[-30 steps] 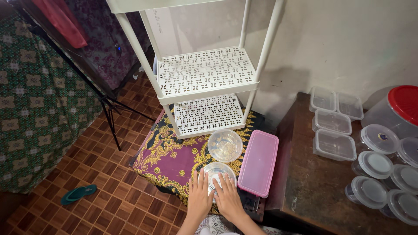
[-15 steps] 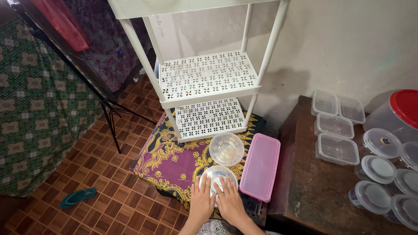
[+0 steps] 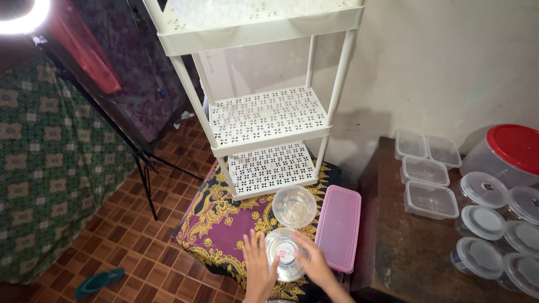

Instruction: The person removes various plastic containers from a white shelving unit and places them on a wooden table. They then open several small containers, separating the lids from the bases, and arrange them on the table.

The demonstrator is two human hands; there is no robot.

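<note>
Both my hands press on the lid of a clear round container (image 3: 284,253) that stands on a purple and yellow patterned cloth (image 3: 224,230). My left hand (image 3: 257,270) grips its left side with fingers spread. My right hand (image 3: 314,264) holds its right side. Just beyond it sits a second clear round container (image 3: 294,206), open and untouched. A pink rectangular box (image 3: 338,227) with its lid on lies to the right on the cloth.
A white perforated shelf rack (image 3: 268,118) stands behind the cloth. On the dark wooden table (image 3: 404,247) at the right stand several clear lidded containers (image 3: 430,198) and a red-lidded tub (image 3: 508,151). A light stand (image 3: 140,163) and a teal sandal (image 3: 100,280) are on the tiled floor.
The view has tilted up, showing more of the rack. My hands stay on the round container's lid, fingers shifting slightly around its rim.
</note>
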